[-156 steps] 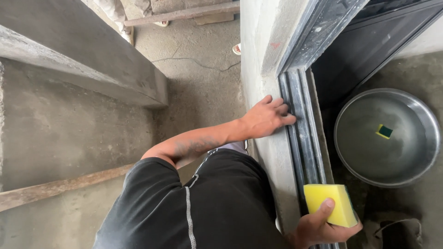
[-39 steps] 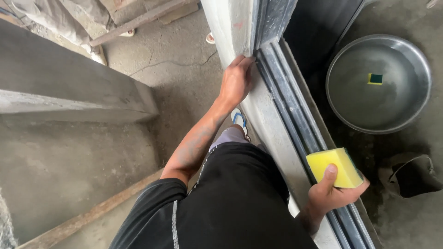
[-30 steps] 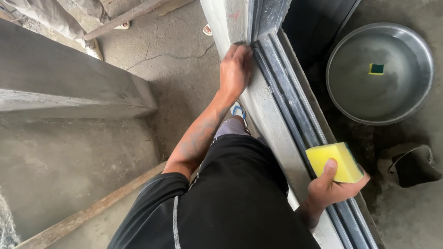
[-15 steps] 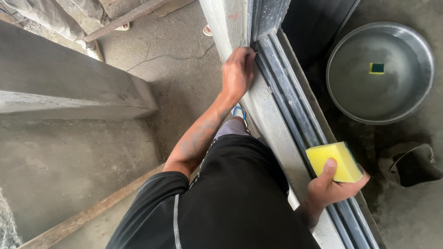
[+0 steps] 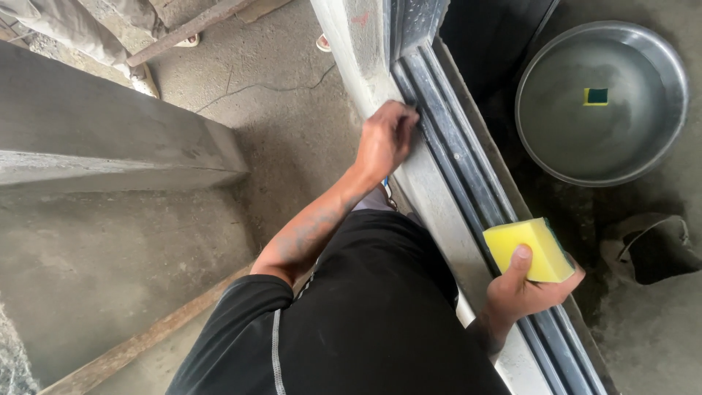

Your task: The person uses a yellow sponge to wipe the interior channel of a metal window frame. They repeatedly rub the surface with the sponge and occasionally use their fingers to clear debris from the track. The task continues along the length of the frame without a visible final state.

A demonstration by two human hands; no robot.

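- The work in hand looks like the wiping of a dark metal sliding-door track (image 5: pixel 468 190) set in a pale concrete sill (image 5: pixel 431 212); this reads as a pause between strokes, since the sponge sits over the rails rather than plainly pressed flat on them.
- The right hand (image 5: pixel 530 289) is closed around a yellow sponge (image 5: pixel 528 249), thumb on top, fingers curled beneath, just above the near stretch of the track.
- The left hand (image 5: pixel 385 139) holds nothing; its fingers are bent and rest on the sill's edge, fingertips touching the outer rail farther along.
- A next stroke would probably call for lowering the sponge into the grooves and running it along their length, with the left hand as a brace.
- A round metal basin (image 5: pixel 662 139) stands on the floor beyond the track, well apart from both hands. It holds cloudy grey water and one small square sponge, yellow-edged with a green face (image 5: pixel 597 96).
- A dark bucket-like vessel with a wire handle (image 5: pixel 658 249) stands near the right hand; its contents cannot be made out.
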